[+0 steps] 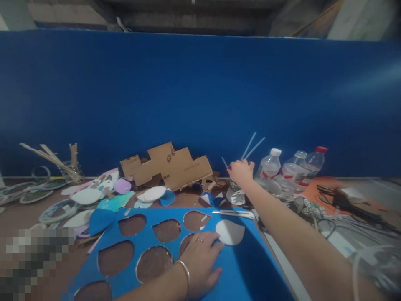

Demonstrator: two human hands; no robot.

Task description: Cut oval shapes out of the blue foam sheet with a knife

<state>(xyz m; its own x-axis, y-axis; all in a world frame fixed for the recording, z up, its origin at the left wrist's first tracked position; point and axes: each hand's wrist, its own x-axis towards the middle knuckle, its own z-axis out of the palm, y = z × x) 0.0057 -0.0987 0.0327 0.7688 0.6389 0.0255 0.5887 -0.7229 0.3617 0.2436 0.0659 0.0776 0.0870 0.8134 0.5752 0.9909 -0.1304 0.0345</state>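
Observation:
A blue board (232,267) with several rounded cut-outs lies in front of me. My left hand (202,255), with a bracelet at the wrist, rests flat on it with fingers spread, its fingertips near a white teardrop-shaped piece (230,232). Beyond that piece lies a white-handled craft knife (234,214) near the board's far edge. My right hand (242,170) reaches to a patterned cup (235,196) holding pale strips (249,145). Its fingers are bent at the cup's top, and what they hold, if anything, is hidden.
Brown cardboard (175,169) leans against the blue wall (188,92). Cut pieces (87,195) are piled at the left beside a jar of wooden sticks (73,169). Plastic bottles (270,165), an orange sheet (326,192) and cables (344,202) are at the right.

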